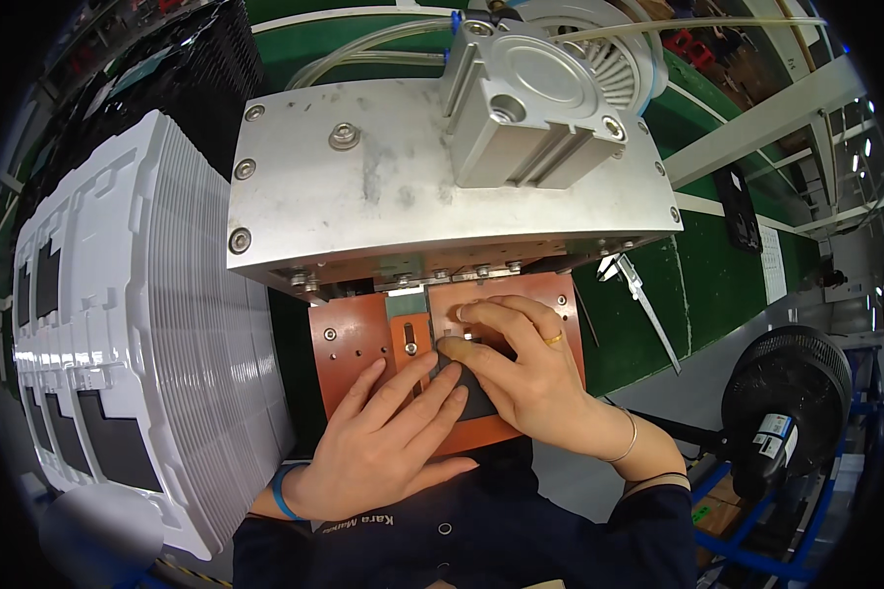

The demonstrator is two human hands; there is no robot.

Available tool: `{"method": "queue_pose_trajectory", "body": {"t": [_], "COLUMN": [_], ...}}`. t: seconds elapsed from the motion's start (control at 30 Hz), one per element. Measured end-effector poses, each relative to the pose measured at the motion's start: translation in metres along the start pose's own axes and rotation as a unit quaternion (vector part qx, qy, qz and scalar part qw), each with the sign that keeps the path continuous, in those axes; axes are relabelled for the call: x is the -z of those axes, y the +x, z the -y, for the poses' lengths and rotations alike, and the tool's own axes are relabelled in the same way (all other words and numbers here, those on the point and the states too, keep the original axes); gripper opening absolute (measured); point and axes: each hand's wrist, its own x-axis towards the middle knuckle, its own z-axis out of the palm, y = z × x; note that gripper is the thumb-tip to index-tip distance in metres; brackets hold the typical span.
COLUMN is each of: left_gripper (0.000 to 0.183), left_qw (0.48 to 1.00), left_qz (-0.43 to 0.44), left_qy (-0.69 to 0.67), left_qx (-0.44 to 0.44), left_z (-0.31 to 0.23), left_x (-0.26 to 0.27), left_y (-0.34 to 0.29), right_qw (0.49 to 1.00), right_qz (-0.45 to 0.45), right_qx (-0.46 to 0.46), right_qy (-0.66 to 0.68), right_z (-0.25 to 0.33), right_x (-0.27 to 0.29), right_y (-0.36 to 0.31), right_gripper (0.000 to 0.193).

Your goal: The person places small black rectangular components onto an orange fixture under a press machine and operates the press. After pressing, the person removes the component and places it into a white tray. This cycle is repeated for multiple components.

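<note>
Both forearms come in from the lower edge, angled inward, so the hands meet near the middle. The left hand (378, 432) lies palm down, its back toward the view, the left wrist (309, 491) low and to the left. Its fingers (417, 417) reach up and rightward, slightly bent and spread, while the left thumb (444, 475) stretches out below them to the right. The right hand (545, 373) sits higher, knuckles arched, with bent fingers pointing left and their tips angled downward. The right wrist (609, 430) slopes toward the lower right. The fingertips of the two hands lie just beside each other.
</note>
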Motion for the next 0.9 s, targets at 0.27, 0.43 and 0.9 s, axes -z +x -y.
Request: {"method": "queue_pose_trajectory", "body": {"t": [0.27,0.43,0.9], "left_gripper": [0.067,0.072,0.073], "left_qw": [1.000,0.999,0.994], "left_qz": [0.013,0.017,0.053], "left_qy": [-0.003,-0.035,0.011], "left_qx": [0.012,0.026,0.097], "left_z": [-0.002,-0.003,0.003], "left_x": [0.002,0.010,0.008], "left_y": [-0.003,0.004,0.019], "right_qw": [0.992,0.994,0.994], "right_qz": [0.035,0.044,0.024], "right_qx": [-0.087,-0.051,-0.026], "right_qy": [0.088,0.081,0.101], "right_z": [0.001,-0.006,-0.029], "right_x": [0.036,0.028,0.021], "right_y": [-0.029,-0.032,0.001], "right_gripper": [0.043,0.037,0.032]}}
